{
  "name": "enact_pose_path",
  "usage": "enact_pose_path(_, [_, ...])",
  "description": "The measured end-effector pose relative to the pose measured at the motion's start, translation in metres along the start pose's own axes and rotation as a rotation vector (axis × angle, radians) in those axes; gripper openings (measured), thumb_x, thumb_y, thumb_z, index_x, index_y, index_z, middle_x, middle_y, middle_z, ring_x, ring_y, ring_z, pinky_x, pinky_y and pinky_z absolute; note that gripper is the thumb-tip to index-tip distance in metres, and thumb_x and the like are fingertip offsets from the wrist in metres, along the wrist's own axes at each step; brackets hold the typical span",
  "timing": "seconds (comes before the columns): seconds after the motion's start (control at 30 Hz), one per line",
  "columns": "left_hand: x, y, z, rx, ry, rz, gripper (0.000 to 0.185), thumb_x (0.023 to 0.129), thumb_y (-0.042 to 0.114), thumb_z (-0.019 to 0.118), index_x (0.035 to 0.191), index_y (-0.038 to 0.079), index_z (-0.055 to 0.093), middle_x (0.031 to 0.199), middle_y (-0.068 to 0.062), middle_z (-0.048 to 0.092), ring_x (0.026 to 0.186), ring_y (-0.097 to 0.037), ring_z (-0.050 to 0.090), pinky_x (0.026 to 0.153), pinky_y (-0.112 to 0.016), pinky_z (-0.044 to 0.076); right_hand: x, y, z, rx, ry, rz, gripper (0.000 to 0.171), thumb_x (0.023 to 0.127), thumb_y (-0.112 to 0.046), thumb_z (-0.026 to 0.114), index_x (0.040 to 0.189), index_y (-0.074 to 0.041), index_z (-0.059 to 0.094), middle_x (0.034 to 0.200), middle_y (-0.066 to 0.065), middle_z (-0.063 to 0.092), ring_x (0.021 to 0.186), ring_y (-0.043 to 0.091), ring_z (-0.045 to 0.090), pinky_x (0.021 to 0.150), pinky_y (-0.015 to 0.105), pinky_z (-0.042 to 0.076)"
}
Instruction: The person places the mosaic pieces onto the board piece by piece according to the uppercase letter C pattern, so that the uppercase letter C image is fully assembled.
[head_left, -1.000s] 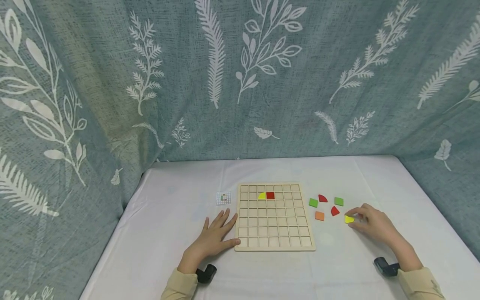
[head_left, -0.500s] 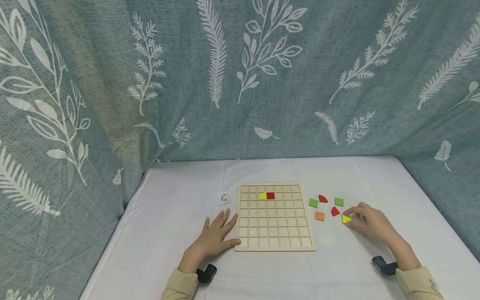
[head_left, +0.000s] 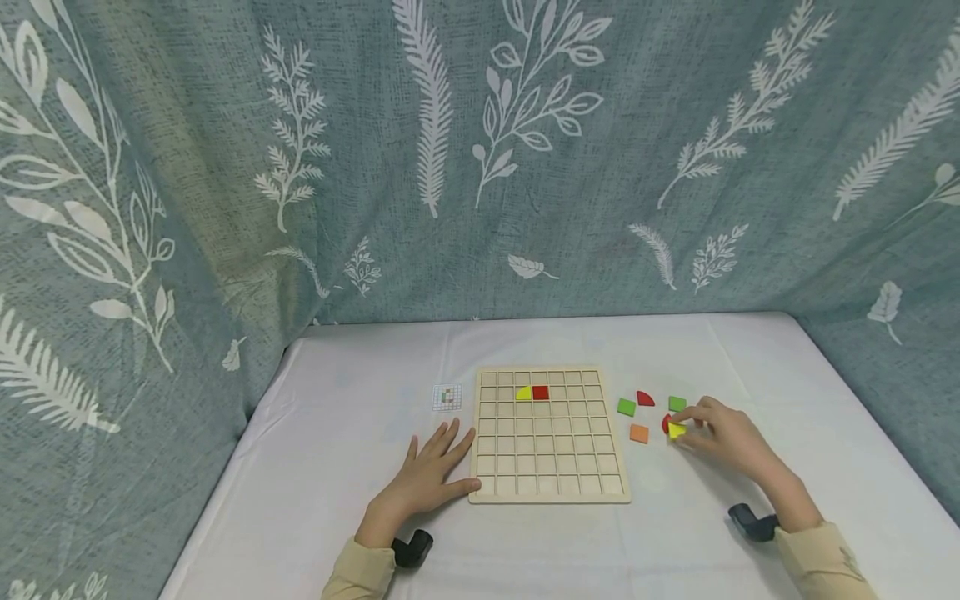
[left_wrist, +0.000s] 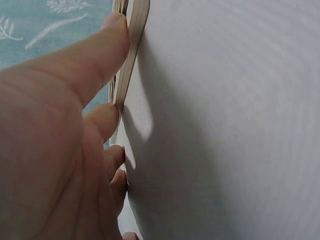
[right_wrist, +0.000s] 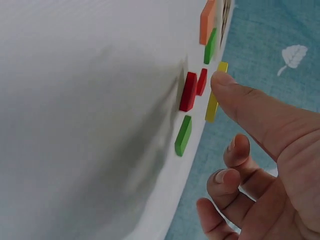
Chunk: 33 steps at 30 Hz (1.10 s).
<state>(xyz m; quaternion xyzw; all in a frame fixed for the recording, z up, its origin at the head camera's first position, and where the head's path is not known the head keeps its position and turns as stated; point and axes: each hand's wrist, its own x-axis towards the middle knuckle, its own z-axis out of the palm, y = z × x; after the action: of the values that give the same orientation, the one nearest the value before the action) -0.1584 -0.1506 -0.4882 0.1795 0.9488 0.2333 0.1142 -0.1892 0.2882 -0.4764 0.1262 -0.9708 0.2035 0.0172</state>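
Observation:
My right hand point(head_left: 731, 435) pinches a flat yellow tile point(head_left: 677, 431) between thumb and fingers. In the head view this tile overlaps a red quarter-circle tile point(head_left: 665, 425); in the right wrist view the yellow tile point(right_wrist: 211, 109) is raised off the white cloth, its shape partly hidden by the thumb. My left hand point(head_left: 426, 477) lies with fingers spread at the left side of a wooden grid board point(head_left: 547, 461), its thumb on the lower left corner. On the board's second row sit a yellow quarter-circle tile point(head_left: 525, 393) and, right beside it, a red square tile point(head_left: 541, 392).
Between board and right hand lie two green square tiles point(head_left: 626, 407), an orange square tile point(head_left: 639, 433) and another red quarter-circle tile point(head_left: 645, 398). Left of the board is a small printed grid card point(head_left: 447, 397). A patterned blue-green curtain point(head_left: 450, 275) stands behind the white-covered table point(head_left: 360, 383).
With the yellow tile in its fingers, my right hand has moved left toward the board, over the nearer red quarter-circle tile. My left hand keeps its place.

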Motion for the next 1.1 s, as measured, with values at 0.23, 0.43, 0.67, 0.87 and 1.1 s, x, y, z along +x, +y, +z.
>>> enact_pose_path(0.23, [-0.001,0.000,0.000,0.000,0.001,0.006,0.073,0.086,0.049,0.058,0.145,0.016,0.032,0.154,-0.013,0.019,0.142,-0.033,0.013,0.110,-0.063,0.001,0.007,-0.008,0.003,0.031,0.010,-0.035,0.024,0.075,-0.015,0.077,0.098,-0.013,0.071,0.078,-0.002,0.049,0.066,0.013,0.041,0.054,0.023,0.033])
enact_pose_path(0.43, [0.000,0.000,0.000,0.003,0.001,0.010,0.073,0.086,0.050,0.057,0.146,0.016,0.031,0.154,-0.013,0.019,0.142,-0.033,0.013,0.110,-0.063,0.001,0.012,-0.012,0.007,0.046,0.014,-0.083,0.023,0.076,-0.015,0.076,0.098,-0.014,0.070,0.077,-0.002,0.049,0.064,0.012,0.041,0.053,0.021,0.032])
enact_pose_path(0.67, [0.001,-0.001,0.001,0.009,0.005,0.007,0.073,0.086,0.051,0.057,0.146,0.016,0.031,0.154,-0.013,0.019,0.142,-0.033,0.013,0.110,-0.063,0.001,0.019,-0.024,0.011,0.072,0.018,-0.101,0.024,0.075,-0.014,0.077,0.098,-0.012,0.071,0.077,-0.001,0.050,0.062,0.010,0.040,0.052,0.020,0.032])
enact_pose_path(0.87, [0.001,-0.001,0.001,0.013,0.004,0.008,0.073,0.086,0.050,0.057,0.146,0.016,0.031,0.154,-0.013,0.019,0.142,-0.033,0.013,0.110,-0.063,0.001,0.027,-0.033,0.016,0.074,0.010,-0.112,0.022,0.077,-0.013,0.075,0.098,-0.013,0.071,0.077,-0.001,0.049,0.059,0.009,0.038,0.051,0.020,0.032])
enact_pose_path(1.1, [0.001,0.001,0.000,0.004,0.002,0.004,0.073,0.086,0.049,0.058,0.145,0.016,0.032,0.153,-0.013,0.019,0.142,-0.033,0.013,0.110,-0.063,0.001,0.038,-0.042,0.022,0.093,0.003,-0.134,0.021,0.077,-0.015,0.075,0.098,-0.013,0.070,0.080,-0.002,0.052,0.060,0.009,0.038,0.051,0.020,0.034])
